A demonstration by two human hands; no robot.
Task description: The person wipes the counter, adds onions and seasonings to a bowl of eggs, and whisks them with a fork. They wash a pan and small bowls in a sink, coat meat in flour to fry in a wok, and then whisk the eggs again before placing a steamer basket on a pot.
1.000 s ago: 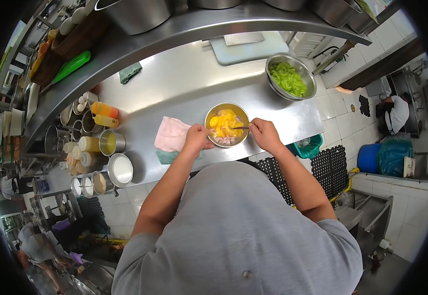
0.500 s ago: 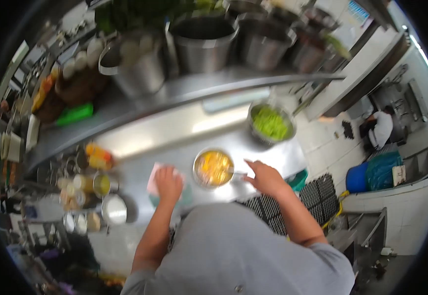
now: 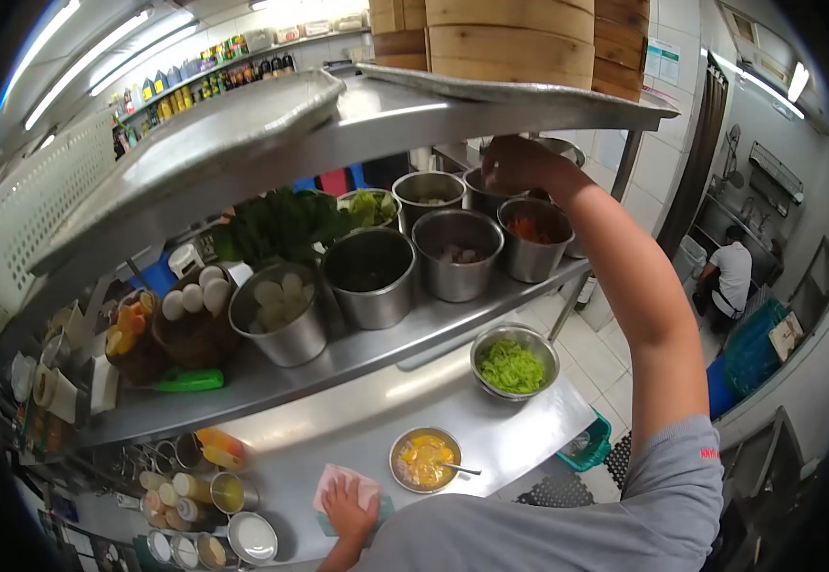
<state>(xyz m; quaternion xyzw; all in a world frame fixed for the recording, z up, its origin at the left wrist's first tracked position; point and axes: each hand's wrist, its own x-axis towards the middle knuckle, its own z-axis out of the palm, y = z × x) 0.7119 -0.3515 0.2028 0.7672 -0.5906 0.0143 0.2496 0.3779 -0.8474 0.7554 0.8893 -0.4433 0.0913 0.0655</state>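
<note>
My left hand (image 3: 349,510) lies flat on a folded pink cloth (image 3: 327,488) on the steel worktop, fingers spread. A greenish piece of cloth or paper shows beneath it. My right hand (image 3: 521,164) reaches over the shelf to a back metal pot (image 3: 479,200), fingers pointing down at its rim; whether they hold anything is hidden. In front of me stands a metal bowl (image 3: 401,477) of yellow egg and pinkish bits, with a spoon (image 3: 467,469) resting in it. A larger steel bowl holds shredded green lettuce (image 3: 512,368).
Several steel pots line the shelf (image 3: 367,348), one with shredded orange food (image 3: 533,229), one with peeled eggs (image 3: 283,303). An upper shelf edge (image 3: 491,110) with trays and bamboo steamers (image 3: 510,43) hangs above my right arm. Sauce bottles (image 3: 181,486) stand left. Another person (image 3: 731,272) crouches far right.
My right hand has left the spoon in the egg bowl and risen to the pots on the shelf. My left hand stays on the pink cloth. The view has tilted upward.
</note>
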